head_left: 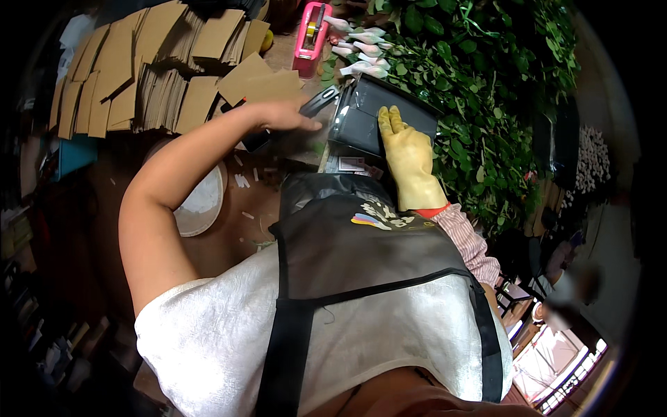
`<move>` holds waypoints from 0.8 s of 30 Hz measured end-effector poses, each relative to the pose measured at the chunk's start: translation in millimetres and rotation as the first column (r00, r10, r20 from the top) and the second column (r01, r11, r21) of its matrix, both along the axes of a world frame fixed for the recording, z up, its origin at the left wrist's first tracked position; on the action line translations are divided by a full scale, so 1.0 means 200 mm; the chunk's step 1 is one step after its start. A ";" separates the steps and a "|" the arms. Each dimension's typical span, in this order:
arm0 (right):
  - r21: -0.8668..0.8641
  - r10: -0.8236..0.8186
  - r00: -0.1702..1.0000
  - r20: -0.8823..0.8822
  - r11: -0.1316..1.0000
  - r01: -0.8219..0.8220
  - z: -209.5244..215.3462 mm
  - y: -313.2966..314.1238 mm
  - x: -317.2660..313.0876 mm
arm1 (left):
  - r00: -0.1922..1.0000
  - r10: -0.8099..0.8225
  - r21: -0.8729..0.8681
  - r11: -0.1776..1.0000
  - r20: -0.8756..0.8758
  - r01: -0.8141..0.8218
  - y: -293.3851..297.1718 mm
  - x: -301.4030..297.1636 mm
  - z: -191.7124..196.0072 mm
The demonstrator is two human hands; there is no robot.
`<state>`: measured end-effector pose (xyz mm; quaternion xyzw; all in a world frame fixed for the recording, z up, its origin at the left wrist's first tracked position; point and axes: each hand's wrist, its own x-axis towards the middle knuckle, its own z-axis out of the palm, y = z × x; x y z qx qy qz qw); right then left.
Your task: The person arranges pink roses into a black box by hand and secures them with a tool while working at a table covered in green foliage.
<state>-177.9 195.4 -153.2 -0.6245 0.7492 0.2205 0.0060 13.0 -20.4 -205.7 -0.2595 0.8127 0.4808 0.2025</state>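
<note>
My bare left hand (pixel 286 116) is stretched out at the work table, fingers extended and slightly blurred. Just past its fingertips sticks out a dark grey handle with a loop-shaped end (pixel 321 101); I cannot make out the whole tool. A black object (pixel 256 140) shows below the wrist. On my right hand (pixel 408 149) is a long yellow rubber glove. Two of its fingers lie stretched on a dark grey rectangular box or tray (pixel 358 115), and the others are folded under or hidden. Whether the glove presses anything against the box is not visible.
Stacks of folded brown cardboard (pixel 132 66) fill the far left. A pink tape dispenser (pixel 310 35) stands beyond the box, beside netted pale flower buds (pixel 367 52). Leafy green stems (pixel 479 104) are heaped right. A round whitish container (pixel 201 205) sits below my left arm.
</note>
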 end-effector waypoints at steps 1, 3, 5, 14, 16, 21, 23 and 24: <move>-0.010 -0.002 1.000 0.013 1.000 0.002 0.00 0.00 -0.01 | 0.997 -0.016 -0.044 0.999 0.078 0.019 0.01 0.05 -0.01; -0.018 0.041 0.999 0.007 0.999 -0.041 -0.01 0.00 -0.02 | 0.981 -0.037 -0.192 0.979 0.189 0.073 0.10 0.13 -0.01; 0.035 0.035 0.999 -0.006 0.999 -0.035 0.00 -0.01 -0.02 | 0.966 -0.257 -0.873 0.477 -0.024 0.105 0.19 0.21 -0.08; 0.007 0.073 0.997 -0.031 0.997 -0.073 -0.02 0.00 -0.04 | 0.857 -0.515 -0.981 0.174 -0.013 0.090 0.28 0.10 -0.03; 0.026 0.067 0.997 -0.045 0.998 -0.066 -0.01 -0.01 -0.03 | 0.837 -0.546 -0.983 0.168 -0.032 0.072 0.22 0.08 -0.04; 0.005 0.061 0.997 -0.044 0.998 -0.061 -0.01 0.00 -0.03 | 0.830 -0.553 -0.735 0.533 0.071 0.418 0.07 -0.03 -0.01; 0.003 0.051 0.998 -0.045 0.999 -0.050 -0.02 0.00 -0.03 | 0.796 -0.605 -0.770 0.491 0.034 0.407 0.02 -0.03 -0.08; -0.010 0.052 0.998 -0.038 0.999 -0.052 -0.02 0.00 -0.03 | 0.754 -0.656 -0.814 0.453 -0.030 0.362 -0.01 -0.03 -0.09</move>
